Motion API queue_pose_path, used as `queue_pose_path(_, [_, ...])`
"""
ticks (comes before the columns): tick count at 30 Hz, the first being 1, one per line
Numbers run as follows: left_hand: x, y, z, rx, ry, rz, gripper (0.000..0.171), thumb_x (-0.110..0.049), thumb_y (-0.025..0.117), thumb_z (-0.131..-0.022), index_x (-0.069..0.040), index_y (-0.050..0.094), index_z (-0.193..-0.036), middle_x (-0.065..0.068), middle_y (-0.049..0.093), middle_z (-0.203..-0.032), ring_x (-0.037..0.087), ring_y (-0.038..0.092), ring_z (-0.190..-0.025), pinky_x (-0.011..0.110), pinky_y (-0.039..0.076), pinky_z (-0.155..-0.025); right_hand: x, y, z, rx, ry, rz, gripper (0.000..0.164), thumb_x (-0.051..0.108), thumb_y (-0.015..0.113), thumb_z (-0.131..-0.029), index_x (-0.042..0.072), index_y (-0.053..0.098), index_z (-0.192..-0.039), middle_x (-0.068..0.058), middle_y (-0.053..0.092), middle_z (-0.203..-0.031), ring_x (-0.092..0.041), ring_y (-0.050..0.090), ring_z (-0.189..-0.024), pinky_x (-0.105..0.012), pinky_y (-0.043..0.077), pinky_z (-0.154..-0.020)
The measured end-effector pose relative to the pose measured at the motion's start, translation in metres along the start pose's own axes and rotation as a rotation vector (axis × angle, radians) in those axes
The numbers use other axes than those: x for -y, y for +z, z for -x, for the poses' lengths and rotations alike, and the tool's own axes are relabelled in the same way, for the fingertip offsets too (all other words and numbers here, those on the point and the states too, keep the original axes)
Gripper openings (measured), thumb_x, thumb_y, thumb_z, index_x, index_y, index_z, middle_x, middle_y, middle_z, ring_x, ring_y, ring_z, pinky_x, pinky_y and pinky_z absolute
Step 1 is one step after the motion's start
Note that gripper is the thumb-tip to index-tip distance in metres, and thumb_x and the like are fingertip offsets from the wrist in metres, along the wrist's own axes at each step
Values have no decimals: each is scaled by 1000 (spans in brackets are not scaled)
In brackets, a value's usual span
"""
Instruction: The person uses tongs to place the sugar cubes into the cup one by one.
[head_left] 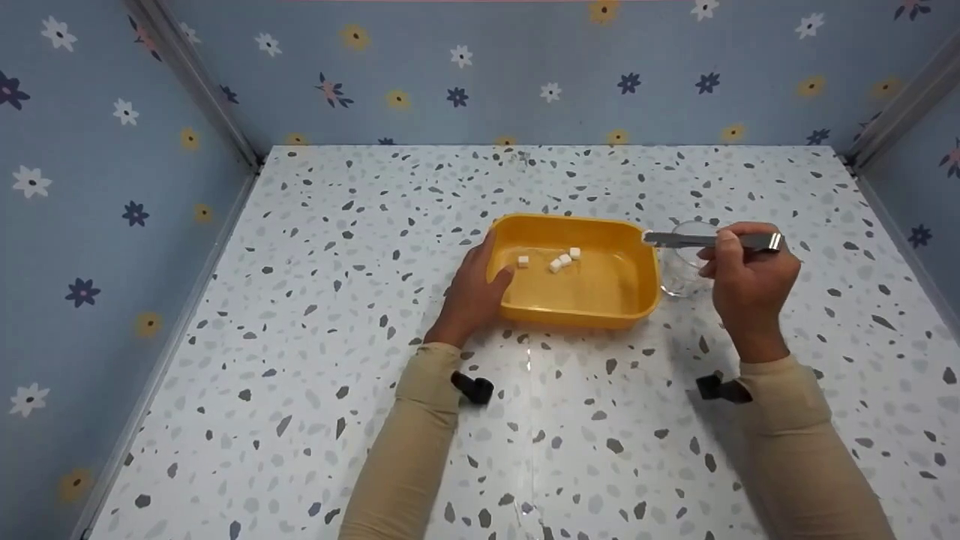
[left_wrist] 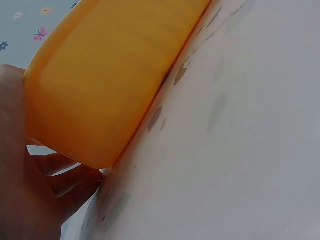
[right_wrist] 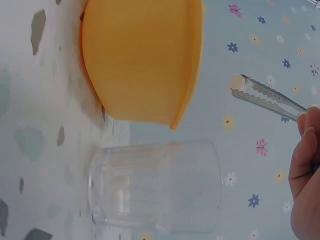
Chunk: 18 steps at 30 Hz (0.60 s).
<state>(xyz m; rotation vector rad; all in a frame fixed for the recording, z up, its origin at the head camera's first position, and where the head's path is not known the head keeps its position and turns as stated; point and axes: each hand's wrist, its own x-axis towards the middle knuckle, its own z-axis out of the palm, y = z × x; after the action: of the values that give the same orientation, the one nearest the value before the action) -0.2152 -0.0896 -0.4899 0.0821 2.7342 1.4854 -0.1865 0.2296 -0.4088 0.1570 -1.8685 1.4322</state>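
Observation:
My left hand (head_left: pixel 472 289) grips the left end of a yellow plastic basin (head_left: pixel 574 319), thumb over the rim and fingers along the outside wall. Several small white cubes (head_left: pixel 523 262) lie on the basin's floor. In my right hand (head_left: pixel 754 277) are metal tongs (head_left: pixel 682 240), pointing left above the basin's right rim. The right wrist view shows a white cube (right_wrist: pixel 238 82) pinched between the toothed tips of the tongs. Just right of the basin a clear cup (right_wrist: pixel 155 185) stands upright, partly behind my right hand in the head view. A pale shape shows low in the cup.
The speckled white tabletop (head_left: pixel 300 360) extends around the basin on all sides. Blue flowered panels (head_left: pixel 517 67) enclose the back and both sides. Black wrist straps or mounts (head_left: pixel 474 388) stick out from both sleeves.

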Motion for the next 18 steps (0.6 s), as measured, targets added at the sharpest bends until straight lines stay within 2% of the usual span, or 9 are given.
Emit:
queue_pose_path(8, [0, 1, 0, 1, -3, 2, 70, -40, 49, -100, -29, 18, -162, 3, 35, -159, 21, 41, -138, 39, 32, -114, -4, -10, -7, -57, -2, 0, 14, 1, 58, -94, 11, 67, -88, -12, 63, -62, -7, 55, -46, -17, 48, -50])
queue_pose_path(18, [0, -1, 0, 7, 6, -19, 70, -40, 48, -100, -25, 19, -162, 4, 34, -159, 20, 40, -138, 40, 32, -115, -5, -12, -10, -80, -13, 6, 13, 1, 58, -94, 8, 67, -88, -10, 63, -62, -7, 55, -46, -18, 47, -50])
